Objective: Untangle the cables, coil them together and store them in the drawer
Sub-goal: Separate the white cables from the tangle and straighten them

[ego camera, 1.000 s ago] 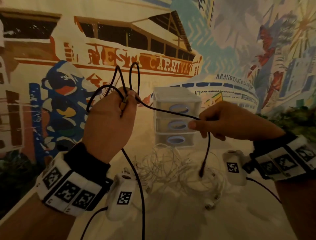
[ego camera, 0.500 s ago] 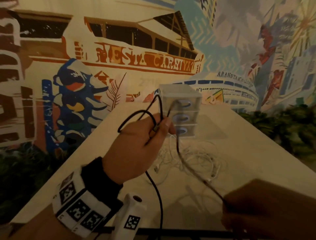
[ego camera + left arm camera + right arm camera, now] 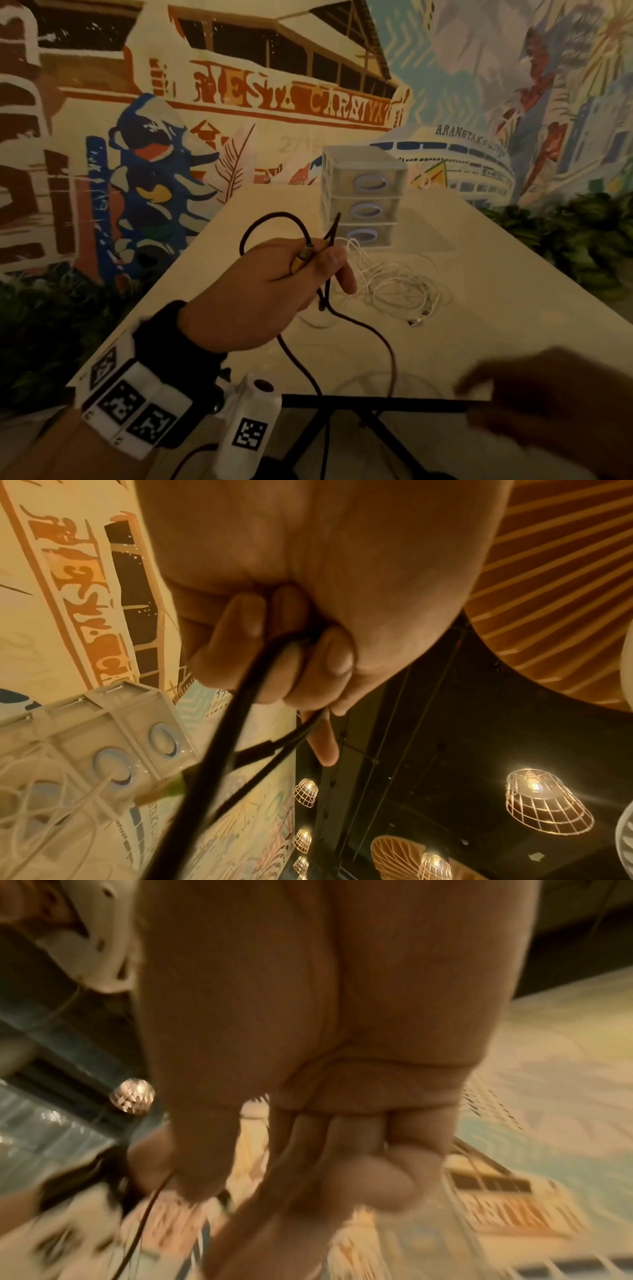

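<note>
My left hand (image 3: 322,270) is raised over the table and grips a black cable (image 3: 373,337) near its yellow-tipped plug (image 3: 300,257). One loop (image 3: 270,219) rises above the fist; two strands hang down past the table's front edge. In the left wrist view the fingers (image 3: 274,669) curl round the cable (image 3: 219,750). My right hand (image 3: 548,421) is low at the front right, blurred, with curled fingers (image 3: 342,1150); whether it holds anything is unclear. A tangle of white cables (image 3: 394,287) lies in front of the clear three-drawer unit (image 3: 363,195), whose drawers look closed.
The pale table (image 3: 496,308) stands against a painted mural wall, with plants on both sides. Black table legs (image 3: 342,438) show below the front edge. Wire-cage lamps (image 3: 544,807) hang overhead in the left wrist view.
My left hand has come down from in front of the mural to just above the table. My right hand slid along the black cable towards me and dropped low; the cable now hangs slack.
</note>
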A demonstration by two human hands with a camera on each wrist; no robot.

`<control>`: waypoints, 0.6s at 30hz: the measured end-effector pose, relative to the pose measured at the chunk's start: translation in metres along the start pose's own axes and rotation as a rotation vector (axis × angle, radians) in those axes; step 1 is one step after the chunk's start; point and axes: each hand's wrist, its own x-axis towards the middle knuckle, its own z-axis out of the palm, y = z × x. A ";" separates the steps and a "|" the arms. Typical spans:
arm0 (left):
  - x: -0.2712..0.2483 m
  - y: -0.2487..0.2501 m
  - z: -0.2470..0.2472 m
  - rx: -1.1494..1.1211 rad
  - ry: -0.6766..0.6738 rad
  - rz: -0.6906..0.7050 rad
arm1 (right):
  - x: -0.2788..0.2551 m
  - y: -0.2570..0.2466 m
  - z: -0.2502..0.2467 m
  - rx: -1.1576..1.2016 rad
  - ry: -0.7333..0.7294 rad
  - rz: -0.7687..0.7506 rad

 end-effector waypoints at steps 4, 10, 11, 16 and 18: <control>-0.008 0.010 0.014 0.077 -0.102 -0.021 | 0.023 -0.038 -0.055 0.093 0.419 -0.219; -0.018 0.018 0.020 0.078 -0.191 -0.050 | 0.067 -0.051 -0.069 -0.146 0.406 -0.413; -0.019 0.017 0.018 0.069 -0.190 -0.079 | 0.065 -0.043 -0.070 -0.147 0.443 -0.411; -0.024 0.003 0.002 0.200 -0.140 -0.112 | 0.026 -0.004 -0.061 -0.042 0.447 -0.321; -0.024 0.003 -0.002 0.292 -0.130 -0.085 | 0.016 0.014 -0.042 -0.062 0.305 -0.291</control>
